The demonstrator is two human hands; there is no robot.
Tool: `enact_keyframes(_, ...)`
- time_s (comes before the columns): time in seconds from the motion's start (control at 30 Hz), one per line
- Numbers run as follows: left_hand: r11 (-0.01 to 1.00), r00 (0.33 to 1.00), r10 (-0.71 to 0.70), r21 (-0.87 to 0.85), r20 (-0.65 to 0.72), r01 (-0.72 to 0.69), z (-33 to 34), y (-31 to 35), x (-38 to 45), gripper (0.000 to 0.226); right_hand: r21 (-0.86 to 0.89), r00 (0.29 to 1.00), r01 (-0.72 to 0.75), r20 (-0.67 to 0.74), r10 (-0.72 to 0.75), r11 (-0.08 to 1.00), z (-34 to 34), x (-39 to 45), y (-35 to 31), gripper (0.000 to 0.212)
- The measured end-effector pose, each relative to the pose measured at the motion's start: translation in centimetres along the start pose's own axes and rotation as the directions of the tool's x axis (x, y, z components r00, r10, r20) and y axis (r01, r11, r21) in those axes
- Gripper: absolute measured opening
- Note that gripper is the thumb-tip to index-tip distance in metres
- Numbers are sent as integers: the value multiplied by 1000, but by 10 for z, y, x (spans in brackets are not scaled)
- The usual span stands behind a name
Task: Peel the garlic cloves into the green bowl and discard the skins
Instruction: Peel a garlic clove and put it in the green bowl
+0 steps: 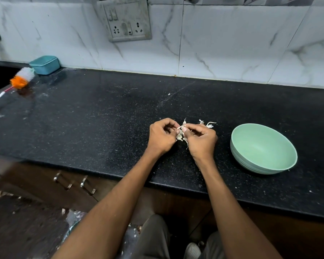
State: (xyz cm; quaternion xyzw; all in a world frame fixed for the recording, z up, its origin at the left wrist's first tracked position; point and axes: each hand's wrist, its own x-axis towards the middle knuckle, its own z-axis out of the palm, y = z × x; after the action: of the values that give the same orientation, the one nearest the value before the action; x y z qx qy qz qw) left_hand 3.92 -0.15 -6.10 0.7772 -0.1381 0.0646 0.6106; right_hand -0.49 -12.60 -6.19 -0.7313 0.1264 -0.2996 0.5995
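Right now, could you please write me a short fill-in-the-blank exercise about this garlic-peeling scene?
1. Both hands, left hand and right hand, pinch papery garlic skins above the ____ countertop.
2. The green bowl sits to the ____ of the hands.
3. Inside, the green bowl looks ____.
4. The brush at the far left has white and ____ bristles.

Missing words: black; right; empty; orange

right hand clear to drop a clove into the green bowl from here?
Probably yes. The green bowl sits open on the counter to the right of the right hand, with only bare counter between them. That hand and the left hand both pinch the garlic.
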Motion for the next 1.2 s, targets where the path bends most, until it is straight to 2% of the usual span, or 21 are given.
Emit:
enact_keyframes(0.17,998,999,34,44,0,-34,1,-3,1,29,-63,999,46,-17,-47,997,-1,0,0,21)
enact_keyframes(0.3,993,993,106,62,-57,-102,0,-4,1,35,-12,999,-8,-35,8,1000,0,-1,0,25)
enact_keyframes(0.4,988,989,137,85,-56,-132,0,-4,0,32,29,998,-26,-57,27,999,-1,-2,-2,21)
enact_keyframes(0.6,993,998,65,105,-24,-62,0,-6,0,21,60,997,-33,-67,37,998,-1,-1,-1,22)
enact_keyframes(0.83,999,999,47,-14,14,-47,-2,5,-4,9,206,993,-110,-19,116,972,0,-1,-4,20)
enact_keyframes(1.07,999,999,-32,-44,-10,32,-2,4,-2,25,233,991,-130,61,119,964,0,-1,-4,20)
enact_keyframes(1.2,999,1000,-27,-46,10,28,-3,5,-3,18,223,993,-114,62,102,968,-1,-1,-4,20)
